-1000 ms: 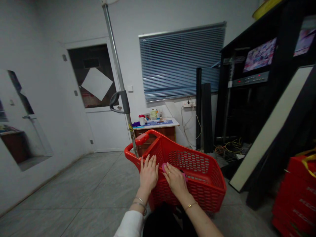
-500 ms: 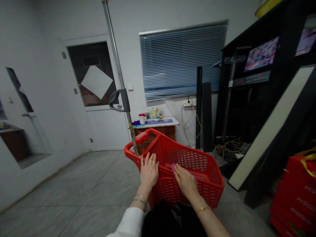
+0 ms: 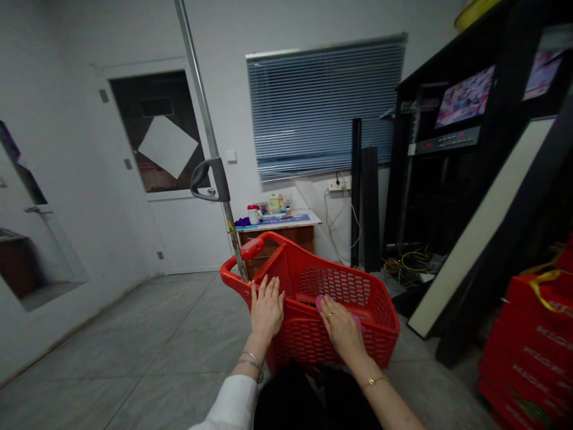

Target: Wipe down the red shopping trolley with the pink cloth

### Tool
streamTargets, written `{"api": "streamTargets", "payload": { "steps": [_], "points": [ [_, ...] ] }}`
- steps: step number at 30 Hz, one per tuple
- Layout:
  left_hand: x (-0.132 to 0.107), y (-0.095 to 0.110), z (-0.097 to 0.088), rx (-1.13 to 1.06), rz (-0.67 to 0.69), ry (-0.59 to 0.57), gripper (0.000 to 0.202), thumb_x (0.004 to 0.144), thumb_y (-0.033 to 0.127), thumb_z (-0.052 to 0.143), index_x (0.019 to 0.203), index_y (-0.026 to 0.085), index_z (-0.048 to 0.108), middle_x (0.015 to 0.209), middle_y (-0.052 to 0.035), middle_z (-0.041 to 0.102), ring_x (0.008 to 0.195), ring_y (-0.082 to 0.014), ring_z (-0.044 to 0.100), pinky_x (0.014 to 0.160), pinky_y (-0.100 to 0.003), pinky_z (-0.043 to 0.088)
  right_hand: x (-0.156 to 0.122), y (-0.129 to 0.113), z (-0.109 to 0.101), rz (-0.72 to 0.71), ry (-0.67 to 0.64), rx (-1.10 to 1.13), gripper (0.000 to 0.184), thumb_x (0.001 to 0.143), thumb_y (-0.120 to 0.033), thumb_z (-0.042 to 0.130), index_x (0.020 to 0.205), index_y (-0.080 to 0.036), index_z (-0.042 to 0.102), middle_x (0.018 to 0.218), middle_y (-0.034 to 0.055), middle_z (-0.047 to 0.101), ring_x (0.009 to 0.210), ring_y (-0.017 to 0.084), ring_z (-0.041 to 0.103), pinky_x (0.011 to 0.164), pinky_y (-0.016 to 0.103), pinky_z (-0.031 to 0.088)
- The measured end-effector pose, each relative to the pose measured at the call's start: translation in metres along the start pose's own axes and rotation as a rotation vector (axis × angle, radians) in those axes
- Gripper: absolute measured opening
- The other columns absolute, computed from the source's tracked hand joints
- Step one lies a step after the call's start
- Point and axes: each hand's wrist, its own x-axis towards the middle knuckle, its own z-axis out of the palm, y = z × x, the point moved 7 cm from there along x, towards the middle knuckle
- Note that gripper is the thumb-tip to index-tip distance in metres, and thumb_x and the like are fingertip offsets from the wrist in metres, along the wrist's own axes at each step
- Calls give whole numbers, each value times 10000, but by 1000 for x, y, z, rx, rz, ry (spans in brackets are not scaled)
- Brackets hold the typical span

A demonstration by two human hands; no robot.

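A red plastic shopping basket [image 3: 367, 304] with a mesh wall stands on the floor in front of me, tilted. My left hand [image 3: 265, 309] lies flat with fingers stretched out against its near left corner. My right hand [image 3: 341, 327] rests on the near rim, fingers pressed on a small pink thing [image 3: 320, 303] that I cannot make out. A metal pole with a grey grip [image 3: 210, 177] rises from the basket's far left corner.
A small wooden table [image 3: 281, 228] with bottles stands behind the basket, under a window with blinds [image 3: 322, 104]. A black shelf unit [image 3: 452, 173] and a leaning board [image 3: 483, 233] stand to the right. Red crates [image 3: 528, 346] are stacked at far right. A door [image 3: 170, 179] is at the left.
My right hand slid to the right along the basket's near rim with the pink thing under it. The basket tipped flatter. My left hand stayed at the corner.
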Motion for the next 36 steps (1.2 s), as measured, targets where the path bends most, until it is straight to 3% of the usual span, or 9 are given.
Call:
{"api": "streamTargets", "payload": {
  "steps": [5, 7, 14, 16, 22, 24, 29, 31, 36],
  "points": [
    [-1, -4, 0, 10, 20, 2, 454, 1003, 323, 333, 1390, 181, 523, 1410, -76, 575, 1389, -269, 408, 1197, -553, 198, 38, -68, 26, -49, 29, -4, 386, 940, -134, 471, 1299, -145, 612, 1308, 115, 632, 1196, 230, 610, 1022, 371, 506],
    [-1, -6, 0, 18, 27, -1, 459, 1004, 334, 332, 1400, 186, 511, 1418, -76, 567, 1386, -266, 413, 1198, -548, 197, 33, -62, 25, -33, 36, 15, 390, 950, -141, 459, 1314, -146, 600, 1316, 110, 629, 1202, 220, 606, 1024, 363, 502],
    [-1, -3, 1, 18, 17, -4, 466, 1006, 339, 333, 1422, 191, 483, 1433, -72, 552, 1410, -267, 379, 1210, -562, 158, -20, 27, -8, 109, 74, 31, 383, 1000, -263, 406, 1303, -160, 616, 1295, 110, 641, 1158, 218, 635, 1007, 369, 513],
    [-1, 0, 0, 24, 15, 2, 469, 1002, 339, 344, 1426, 190, 478, 1436, -76, 547, 1414, -273, 372, 1209, -570, 160, -11, 18, -5, 125, 71, 43, 383, 998, -248, 401, 1300, -158, 619, 1283, 116, 647, 1149, 223, 642, 1000, 378, 520],
    [-2, -3, -2, 46, 26, -14, 467, 1001, 335, 350, 1424, 189, 482, 1437, -71, 549, 1412, -265, 377, 1209, -545, 188, 42, -61, 26, 10, -12, 100, 380, 968, -172, 432, 1299, -156, 618, 1294, 102, 641, 1179, 219, 623, 1017, 367, 516],
    [-2, -6, -2, 56, 29, -13, 470, 1001, 344, 352, 1434, 202, 470, 1441, -68, 544, 1407, -259, 386, 1207, -538, 200, 38, -56, 25, 1, -20, 104, 387, 967, -170, 432, 1312, -173, 608, 1303, 90, 636, 1174, 208, 626, 1021, 358, 513],
    [-2, -7, 1, 43, 22, -1, 475, 1004, 361, 355, 1442, 208, 457, 1442, -68, 542, 1411, -264, 377, 1210, -551, 170, -4, 10, 1, 48, 19, 106, 376, 990, -239, 422, 1314, -185, 606, 1301, 85, 639, 1162, 204, 633, 1011, 372, 524],
    [-1, -4, 2, 34, 11, 3, 472, 1005, 351, 350, 1438, 198, 463, 1442, -71, 542, 1411, -270, 377, 1210, -561, 163, -8, 20, -1, 80, 27, 85, 370, 991, -234, 421, 1298, -175, 619, 1289, 98, 645, 1162, 213, 633, 1007, 382, 526],
    [-1, -2, 0, 37, 7, 0, 473, 1001, 334, 346, 1436, 194, 467, 1436, -74, 548, 1405, -278, 383, 1199, -560, 200, 31, -42, 23, 17, -12, 105, 374, 960, -164, 455, 1293, -179, 623, 1285, 108, 644, 1167, 228, 632, 1010, 393, 526]
  ]
}}
